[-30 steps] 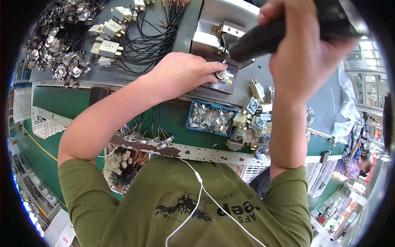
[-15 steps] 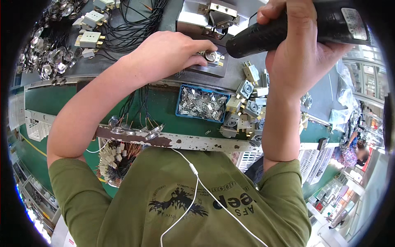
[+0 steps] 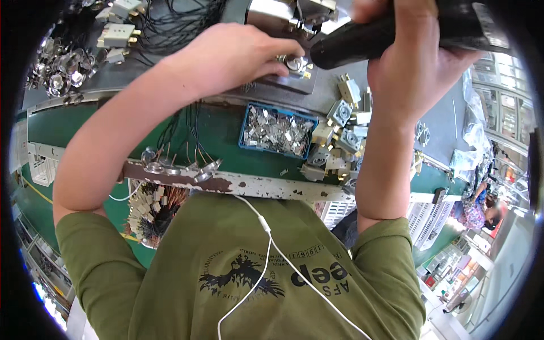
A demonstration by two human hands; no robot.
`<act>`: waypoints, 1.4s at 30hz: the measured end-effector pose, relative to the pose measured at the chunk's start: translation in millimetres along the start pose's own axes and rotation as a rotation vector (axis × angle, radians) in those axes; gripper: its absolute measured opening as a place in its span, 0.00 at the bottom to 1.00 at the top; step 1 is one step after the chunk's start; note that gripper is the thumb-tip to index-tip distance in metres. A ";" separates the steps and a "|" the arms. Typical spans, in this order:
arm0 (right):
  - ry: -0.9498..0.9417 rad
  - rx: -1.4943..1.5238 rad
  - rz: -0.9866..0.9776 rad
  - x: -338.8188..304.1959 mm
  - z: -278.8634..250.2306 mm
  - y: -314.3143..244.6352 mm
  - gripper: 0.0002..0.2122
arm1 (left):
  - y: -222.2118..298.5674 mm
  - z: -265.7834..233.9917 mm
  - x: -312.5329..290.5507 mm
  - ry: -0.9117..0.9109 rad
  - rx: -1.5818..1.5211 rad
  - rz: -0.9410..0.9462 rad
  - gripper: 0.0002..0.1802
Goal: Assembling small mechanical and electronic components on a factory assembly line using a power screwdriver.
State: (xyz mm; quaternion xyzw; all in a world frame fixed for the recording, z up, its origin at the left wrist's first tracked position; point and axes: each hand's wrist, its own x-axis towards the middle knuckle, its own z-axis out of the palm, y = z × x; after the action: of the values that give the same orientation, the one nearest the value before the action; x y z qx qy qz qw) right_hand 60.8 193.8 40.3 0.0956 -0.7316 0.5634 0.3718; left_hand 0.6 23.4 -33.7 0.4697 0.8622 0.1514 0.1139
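My left hand (image 3: 241,59) reaches over the bench with thumb and forefinger closed on a small pale thermostat-like block (image 3: 297,68), which has a round metal disc on top and brass terminals. The block rests on a dark metal plate (image 3: 306,85). In my right hand (image 3: 411,71) is a black hand-held power tool (image 3: 357,45), the fingers wrapped round its body. Its tapered nose points left and sits close beside the block. Whether its tip touches the block I cannot tell.
A blue tray (image 3: 245,126) of small metal tabs stands nearer me, beside a pile of pale blocks (image 3: 341,113). At left lie metal discs (image 3: 65,71) and wired blocks (image 3: 119,35) with black cables (image 3: 181,31). A metal fixture (image 3: 272,14) stands behind; another person (image 3: 475,215) is far right.
The whole view has shifted slightly, so the bench things appear higher. Both hands keep their holds on the block and the tool.
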 end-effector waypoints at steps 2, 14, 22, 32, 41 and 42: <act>-0.032 -0.014 -0.019 1.5 0.1 -1.0 0.08 | -2.2 0.0 0.6 0.072 0.008 0.030 0.19; -0.098 0.043 -0.051 -5.0 -0.8 5.4 0.08 | -1.8 6.4 -2.5 0.111 0.017 0.073 0.15; -0.008 -0.028 -0.076 -17.3 -1.6 4.1 0.11 | 20.5 -22.1 2.5 -0.275 0.083 -0.089 0.19; 0.097 -0.030 -0.088 -4.9 -16.9 -4.0 0.12 | 38.3 31.9 -34.6 -0.047 0.232 0.463 0.01; 0.216 0.015 -0.251 43.7 -12.0 -19.2 0.13 | 45.3 34.1 -38.2 -0.107 -0.056 0.326 0.04; 0.236 0.088 -0.251 44.1 -0.7 -15.7 0.11 | 42.2 34.0 -36.3 -0.097 -0.044 0.327 0.04</act>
State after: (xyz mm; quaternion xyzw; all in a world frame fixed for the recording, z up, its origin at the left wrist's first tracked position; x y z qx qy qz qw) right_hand 38.8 201.2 80.9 0.1354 -0.6399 0.5511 0.5181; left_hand 64.2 19.7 -47.8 0.6080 0.7643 0.1639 0.1391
